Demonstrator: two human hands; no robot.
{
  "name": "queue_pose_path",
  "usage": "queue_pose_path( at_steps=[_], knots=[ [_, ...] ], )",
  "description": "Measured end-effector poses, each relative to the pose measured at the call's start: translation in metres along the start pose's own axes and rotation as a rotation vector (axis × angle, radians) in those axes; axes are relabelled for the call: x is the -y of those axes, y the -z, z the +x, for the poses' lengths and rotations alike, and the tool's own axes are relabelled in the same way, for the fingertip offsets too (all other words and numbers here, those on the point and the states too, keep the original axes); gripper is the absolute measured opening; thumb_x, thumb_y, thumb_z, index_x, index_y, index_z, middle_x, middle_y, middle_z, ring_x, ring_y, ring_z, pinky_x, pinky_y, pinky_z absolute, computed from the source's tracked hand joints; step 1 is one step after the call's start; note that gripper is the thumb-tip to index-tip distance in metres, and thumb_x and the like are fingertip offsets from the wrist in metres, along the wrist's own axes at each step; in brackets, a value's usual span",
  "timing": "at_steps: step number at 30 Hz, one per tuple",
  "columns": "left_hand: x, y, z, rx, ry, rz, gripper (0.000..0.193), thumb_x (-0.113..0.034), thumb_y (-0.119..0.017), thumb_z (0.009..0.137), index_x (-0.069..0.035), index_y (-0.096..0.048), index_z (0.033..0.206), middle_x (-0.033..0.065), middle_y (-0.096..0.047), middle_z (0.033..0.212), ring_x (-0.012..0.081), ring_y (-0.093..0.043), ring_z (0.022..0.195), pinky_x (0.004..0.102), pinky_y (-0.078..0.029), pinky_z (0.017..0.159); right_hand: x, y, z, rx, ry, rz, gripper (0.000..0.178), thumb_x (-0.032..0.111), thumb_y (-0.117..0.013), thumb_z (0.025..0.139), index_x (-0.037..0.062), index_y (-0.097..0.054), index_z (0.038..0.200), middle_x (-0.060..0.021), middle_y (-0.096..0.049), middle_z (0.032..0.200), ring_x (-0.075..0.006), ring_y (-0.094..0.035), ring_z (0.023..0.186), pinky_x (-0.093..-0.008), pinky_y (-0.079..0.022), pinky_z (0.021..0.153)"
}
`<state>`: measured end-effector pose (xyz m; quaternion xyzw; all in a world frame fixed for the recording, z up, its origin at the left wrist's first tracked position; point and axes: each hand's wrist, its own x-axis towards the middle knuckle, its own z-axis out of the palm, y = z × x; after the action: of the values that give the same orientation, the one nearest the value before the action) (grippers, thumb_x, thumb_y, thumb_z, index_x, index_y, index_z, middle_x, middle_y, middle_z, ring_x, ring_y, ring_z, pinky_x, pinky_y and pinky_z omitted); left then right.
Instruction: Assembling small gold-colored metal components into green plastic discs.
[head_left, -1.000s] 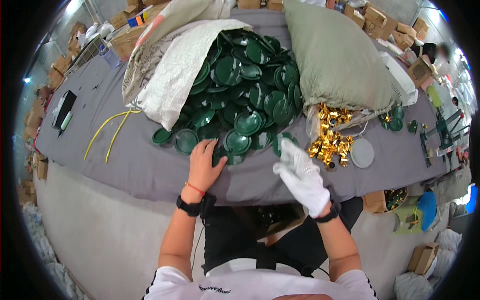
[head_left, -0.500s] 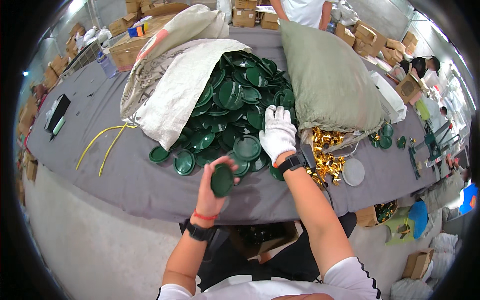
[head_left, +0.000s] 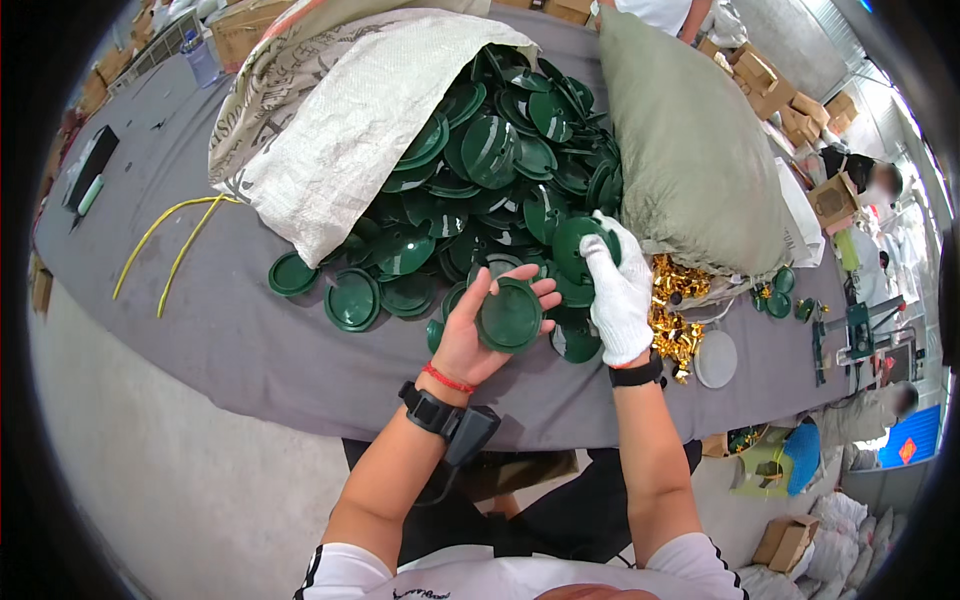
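A heap of round dark green plastic discs (head_left: 488,152) spills out of a white woven sack (head_left: 340,140) on the table. My bare left hand (head_left: 467,345) is turned palm up in front of the heap, its fingers curled around a green disc with a raised rim (head_left: 510,316). To the right, my right hand (head_left: 622,305), in a white knit glove, grips another green disc (head_left: 575,248) by its edge between thumb and fingers. That disc is tilted, at the heap's right front, and the two held discs are apart.
A full grey-green sack (head_left: 690,150) stands right of the heap. Shiny gold pieces (head_left: 678,335) and a pale round disc (head_left: 715,360) lie below it. Yellow cord (head_left: 180,240) and a black tray (head_left: 92,170) are on the left. A green clamp-like tool (head_left: 860,330) sits far right.
My right hand has lifted a disc off the heap's right front. My left hand has moved right with its disc and turned palm up. The view has tilted down.
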<state>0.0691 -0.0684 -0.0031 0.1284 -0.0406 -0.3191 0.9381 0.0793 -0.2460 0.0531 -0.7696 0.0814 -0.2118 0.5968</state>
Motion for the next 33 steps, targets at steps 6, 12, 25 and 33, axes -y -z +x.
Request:
queue_pose_path(
  at_steps=[6, 12, 25, 33],
  knots=[
    [0.002, -0.008, 0.007, -0.053, -0.017, -0.011, 0.068, -0.051, -0.038, 0.100, 0.000, -0.034, 0.144, 0.0231, -0.040, 0.145, 0.0344, -0.043, 0.132, 0.0464, -0.042, 0.105, -0.002, -0.010, 0.007, -0.067, 0.109, 0.285, 0.028, 0.004, -0.053, 0.097, -0.0008, -0.058, 0.124, -0.0065, -0.062, 0.119, -0.0091, -0.056, 0.101, -0.0233, -0.044, 0.092],
    [-0.001, -0.009, 0.003, 0.002, -0.027, 0.023, 0.056, -0.041, -0.040, 0.102, -0.006, -0.036, 0.145, 0.0135, -0.045, 0.143, 0.0294, -0.047, 0.130, 0.0482, -0.041, 0.106, 0.017, -0.016, -0.009, 0.189, -0.044, 0.049, 0.034, 0.008, -0.056, 0.096, 0.0019, -0.056, 0.129, -0.0113, -0.061, 0.125, -0.0157, -0.056, 0.115, -0.0289, -0.042, 0.101],
    [0.002, 0.002, 0.005, 0.000, -0.061, -0.085, 0.048, -0.043, -0.045, 0.100, -0.007, -0.055, 0.130, 0.0086, -0.060, 0.129, 0.0252, -0.055, 0.121, 0.0433, -0.037, 0.109, 0.033, -0.021, -0.037, 0.426, 0.557, -0.763, 0.072, 0.036, -0.074, 0.078, 0.0009, -0.047, 0.135, -0.0237, -0.051, 0.133, -0.0375, -0.049, 0.125, -0.0412, -0.039, 0.107],
    [-0.001, 0.001, 0.005, 0.012, -0.018, -0.187, 0.056, -0.056, -0.045, 0.096, -0.011, -0.056, 0.128, 0.0107, -0.058, 0.130, 0.0275, -0.053, 0.123, 0.0483, -0.041, 0.104, 0.045, -0.024, -0.056, 0.229, 0.125, -0.190, 0.037, 0.024, -0.058, 0.093, -0.0028, -0.060, 0.119, -0.0206, -0.059, 0.124, -0.0334, -0.057, 0.115, -0.0369, -0.043, 0.099]
  ],
)
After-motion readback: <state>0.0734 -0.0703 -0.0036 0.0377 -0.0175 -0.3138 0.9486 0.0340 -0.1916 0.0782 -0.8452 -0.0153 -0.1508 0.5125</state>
